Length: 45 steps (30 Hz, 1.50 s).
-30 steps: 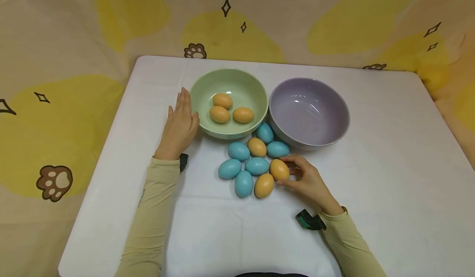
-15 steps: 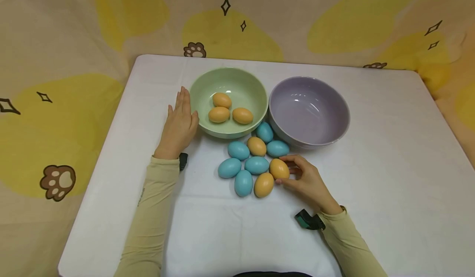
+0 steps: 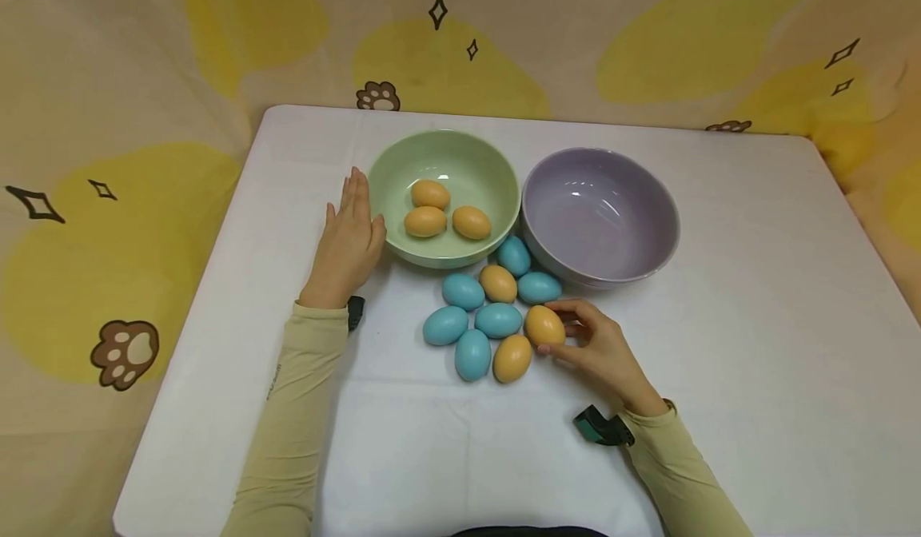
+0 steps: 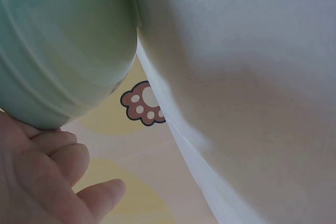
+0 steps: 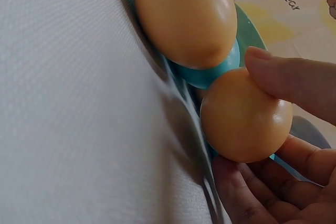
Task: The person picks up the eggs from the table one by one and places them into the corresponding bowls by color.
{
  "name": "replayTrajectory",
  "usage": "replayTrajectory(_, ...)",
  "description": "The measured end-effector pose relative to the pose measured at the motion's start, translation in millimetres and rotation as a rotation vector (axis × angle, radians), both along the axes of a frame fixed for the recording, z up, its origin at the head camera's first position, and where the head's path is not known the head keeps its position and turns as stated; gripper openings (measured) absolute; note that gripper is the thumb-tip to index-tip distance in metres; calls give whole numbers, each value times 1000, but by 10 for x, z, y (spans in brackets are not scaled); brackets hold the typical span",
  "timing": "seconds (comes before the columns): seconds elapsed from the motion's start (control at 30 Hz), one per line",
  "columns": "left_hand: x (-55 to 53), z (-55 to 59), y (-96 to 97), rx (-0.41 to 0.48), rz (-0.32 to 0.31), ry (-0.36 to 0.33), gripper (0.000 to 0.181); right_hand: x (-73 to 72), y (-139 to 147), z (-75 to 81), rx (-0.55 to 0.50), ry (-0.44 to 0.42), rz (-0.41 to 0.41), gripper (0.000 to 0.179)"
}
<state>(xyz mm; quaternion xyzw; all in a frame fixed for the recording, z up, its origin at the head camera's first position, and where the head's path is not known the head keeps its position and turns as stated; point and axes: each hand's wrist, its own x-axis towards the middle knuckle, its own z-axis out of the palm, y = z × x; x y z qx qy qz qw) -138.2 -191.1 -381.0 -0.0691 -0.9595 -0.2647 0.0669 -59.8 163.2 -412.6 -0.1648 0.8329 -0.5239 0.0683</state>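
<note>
My right hand [image 3: 600, 353] pinches an orange egg [image 3: 544, 326] between thumb and fingers at the right edge of the egg cluster. In the right wrist view the thumb lies on top of that egg [image 5: 245, 116] with fingers curled beneath. A second orange egg [image 3: 512, 359] lies just left of it. My left hand [image 3: 345, 241], fingers straight, rests against the outer left side of the green bowl [image 3: 446, 259]. The left wrist view has the fingers touching the bowl's wall [image 4: 73, 40]. Three orange eggs [image 3: 425, 222] lie inside that bowl.
Several blue eggs [image 3: 498, 321] and another orange egg [image 3: 498, 284] are grouped in front of the bowls. A purple bowl [image 3: 600, 225] stands right of the green one, with nothing inside. All stand on a white table [image 3: 403, 457] before a patterned cloth backdrop [image 3: 669, 33].
The orange egg in my right hand has shifted slightly to the right, a little away from the blue egg beside it. My left hand stays at the green bowl.
</note>
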Motion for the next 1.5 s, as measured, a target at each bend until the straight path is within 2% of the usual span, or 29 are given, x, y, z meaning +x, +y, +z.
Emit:
replayTrajectory(0.43, -8, -7, 1, 4, 7, -4, 62, 0, 18, -7, -48, -12, 3, 57)
replayTrajectory(0.8, -8, -18, -3, 7, 8, 12, 62, 1, -12, 36, -181, 20, 40, 55)
replayTrajectory(0.97, -8, -22, 0, -5, 5, 14, 62, -33, -63, 131, -215, 60, 76, 53)
replayTrajectory(1.13, -10, -24, 1, -1, 11, 4, 62, -146, -184, 291, -212, 84, 123, 52)
replayTrajectory(1.3, -11, -20, 16, 15, 9, -10, 62, -263, -326, 435, -219, 77, 139, 52)
replayTrajectory(1.5, 2, -1, 6, 0, 8, -2, 63, -349, -454, 534, -208, 45, 125, 52)
